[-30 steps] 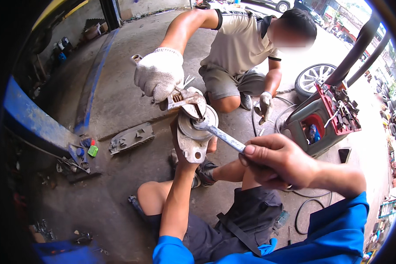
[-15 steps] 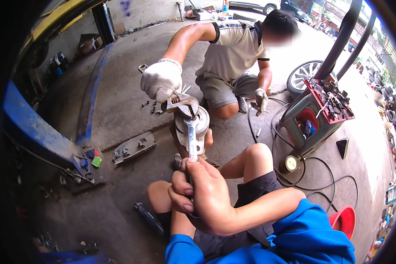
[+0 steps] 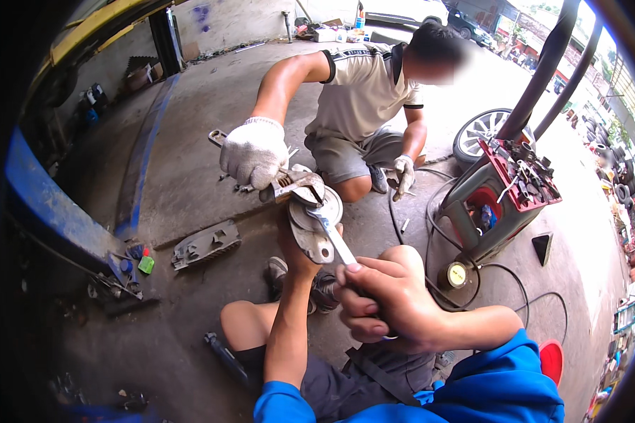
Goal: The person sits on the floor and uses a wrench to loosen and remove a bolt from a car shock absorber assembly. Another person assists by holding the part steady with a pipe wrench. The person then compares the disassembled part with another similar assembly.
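My right hand is closed around the handle of a silver wrench, whose far end meets the middle of a round metal mount. The mount has a pale disc and a flange with a hole. My left hand grips it from beneath and the left side, most of the fingers hidden behind it. Facing me, a co-worker's white-gloved hand holds an adjustable wrench, its jaws at the mount's centre beside my wrench's end. The co-worker's other gloved hand hangs low by the knee.
A stool bears a red tray of tools on the right, with a wheel behind it. A black hose loops over the floor near a round tin. A ribbed metal piece and a blue lift arm lie left.
My right hand has swung the wrench handle to the right. The mount has tilted, and my left forearm now shows beneath it. The co-worker's adjustable wrench stays at the mount's centre.
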Action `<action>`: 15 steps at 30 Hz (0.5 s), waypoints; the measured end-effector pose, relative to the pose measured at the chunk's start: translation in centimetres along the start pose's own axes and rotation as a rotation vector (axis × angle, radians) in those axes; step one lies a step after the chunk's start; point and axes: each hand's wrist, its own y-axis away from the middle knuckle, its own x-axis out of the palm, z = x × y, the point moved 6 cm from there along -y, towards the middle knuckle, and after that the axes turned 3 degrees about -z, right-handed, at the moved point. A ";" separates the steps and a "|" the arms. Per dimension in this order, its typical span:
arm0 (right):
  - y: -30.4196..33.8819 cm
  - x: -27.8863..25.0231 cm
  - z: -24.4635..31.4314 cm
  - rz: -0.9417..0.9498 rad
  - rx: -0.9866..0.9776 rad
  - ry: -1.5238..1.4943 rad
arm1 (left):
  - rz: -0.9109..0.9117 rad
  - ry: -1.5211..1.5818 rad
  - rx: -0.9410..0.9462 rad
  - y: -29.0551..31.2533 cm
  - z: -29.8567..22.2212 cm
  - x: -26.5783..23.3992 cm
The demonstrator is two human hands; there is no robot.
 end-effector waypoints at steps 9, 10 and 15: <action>0.6 -1.7 -2.4 -0.027 -0.203 0.086 | -0.004 0.271 -0.216 1.7 0.1 1.6; 0.6 -1.6 -2.4 -0.027 -0.196 0.080 | -0.005 0.257 -0.235 2.8 1.6 2.0; 3.9 -1.0 -1.0 0.175 0.108 0.199 | -0.089 0.177 -0.011 2.9 2.4 2.0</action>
